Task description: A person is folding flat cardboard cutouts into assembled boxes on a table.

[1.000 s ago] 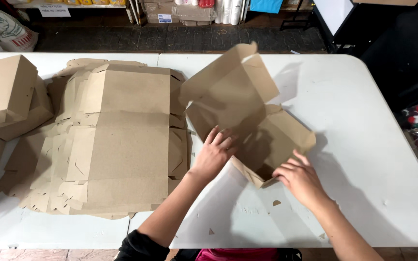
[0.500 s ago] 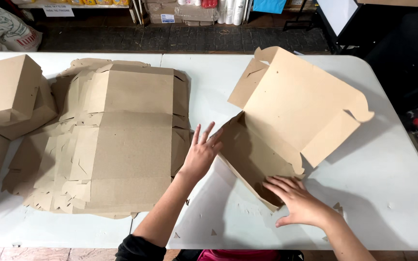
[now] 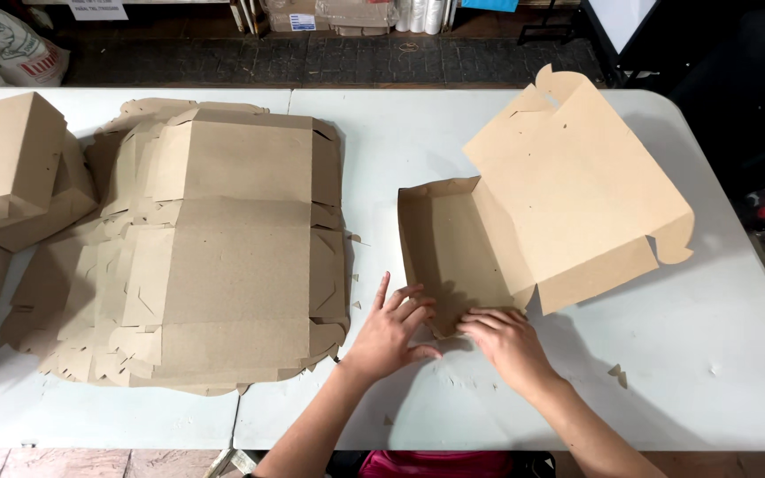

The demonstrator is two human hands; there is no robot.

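A brown cardboard box (image 3: 462, 248) lies partly folded on the white table (image 3: 719, 354), its tray open upward and its big lid flap (image 3: 568, 186) spread out to the right. My left hand (image 3: 391, 327) rests on the table with fingers spread, fingertips touching the tray's near corner. My right hand (image 3: 506, 341) presses flat on the near end flap of the same box, fingers pointing left. Both hands meet at that near edge. Neither hand grips anything.
A thick stack of flat die-cut cardboard blanks (image 3: 214, 257) covers the table's left half. Folded closed boxes (image 3: 11, 159) sit at the far left edge. Small cardboard scraps (image 3: 617, 373) dot the table. Dark floor and stored goods lie beyond the far edge.
The box's lid flap has swung open and now lies out to the right. Both hands moved down to the box's near end, the left one shifting right onto its corner.
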